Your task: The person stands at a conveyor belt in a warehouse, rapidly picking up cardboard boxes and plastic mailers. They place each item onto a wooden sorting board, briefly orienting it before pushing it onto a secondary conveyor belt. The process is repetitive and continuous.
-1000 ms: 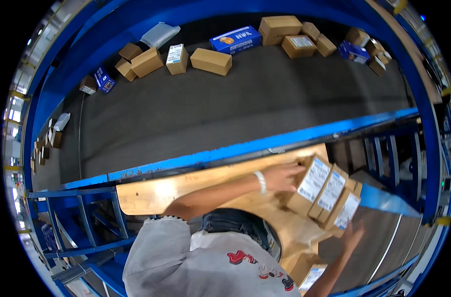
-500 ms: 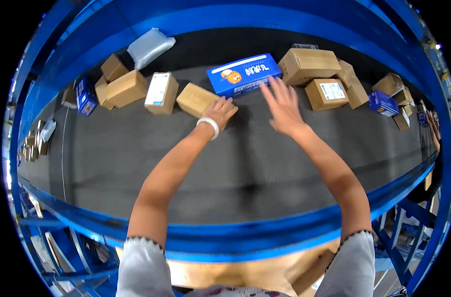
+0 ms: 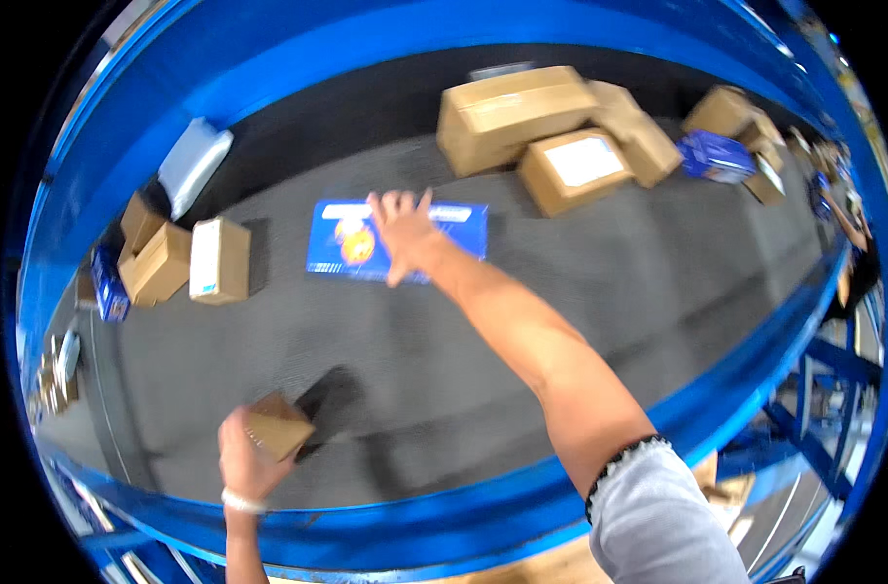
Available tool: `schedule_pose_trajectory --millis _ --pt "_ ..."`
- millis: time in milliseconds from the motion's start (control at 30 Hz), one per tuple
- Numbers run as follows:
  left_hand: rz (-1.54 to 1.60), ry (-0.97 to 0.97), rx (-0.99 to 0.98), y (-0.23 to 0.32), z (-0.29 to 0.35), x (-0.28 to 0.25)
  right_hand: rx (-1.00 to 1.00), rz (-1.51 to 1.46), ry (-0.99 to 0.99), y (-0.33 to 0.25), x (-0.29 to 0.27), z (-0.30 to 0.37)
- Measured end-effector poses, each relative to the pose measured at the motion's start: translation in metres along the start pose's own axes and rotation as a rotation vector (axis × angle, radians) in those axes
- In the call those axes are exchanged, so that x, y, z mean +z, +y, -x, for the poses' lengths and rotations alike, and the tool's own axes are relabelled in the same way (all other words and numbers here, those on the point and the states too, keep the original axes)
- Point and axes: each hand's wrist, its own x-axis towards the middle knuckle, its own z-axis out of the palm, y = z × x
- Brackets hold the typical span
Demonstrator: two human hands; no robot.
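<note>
My left hand [image 3: 249, 457], with a white band at the wrist, grips a small brown cardboard box [image 3: 280, 425] near the front edge of the dark belt. The box is tilted, its shadow falling beside it. Farther out, my right hand [image 3: 405, 234] lies with spread fingers on top of a flat blue carton [image 3: 342, 238] that has an orange cartoon figure on it. The palm covers the middle of that carton. To the left of it stands an upright brown box with a white label [image 3: 232, 261].
A large brown box [image 3: 512, 112] and a labelled box [image 3: 561, 190] sit at the far right, with a blue package [image 3: 717, 156] beyond. At left are a white plastic bag [image 3: 193, 165] and several boxes. A blue rail [image 3: 386, 535] edges the belt [image 3: 522, 360].
My left hand has taken hold of the small brown box and brought it nearer and to the left. My right hand has come down on the blue carton, which is now nearer and farther left.
</note>
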Motion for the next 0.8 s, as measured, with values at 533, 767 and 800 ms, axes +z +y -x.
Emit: schedule_pose_trajectory --millis 533,767,800 --pt "1.106 -0.077 -0.231 0.277 -0.086 -0.039 0.579 -1.421 0.311 0.222 -0.178 0.423" --pt "1.371 -0.064 -0.053 0.445 -0.084 -0.03 1.332 -0.911 0.683 0.206 -0.217 0.725" --pt "1.384 -0.046 -0.03 0.473 -0.08 -0.026 1.472 -0.771 0.64 0.207 -0.209 0.764"
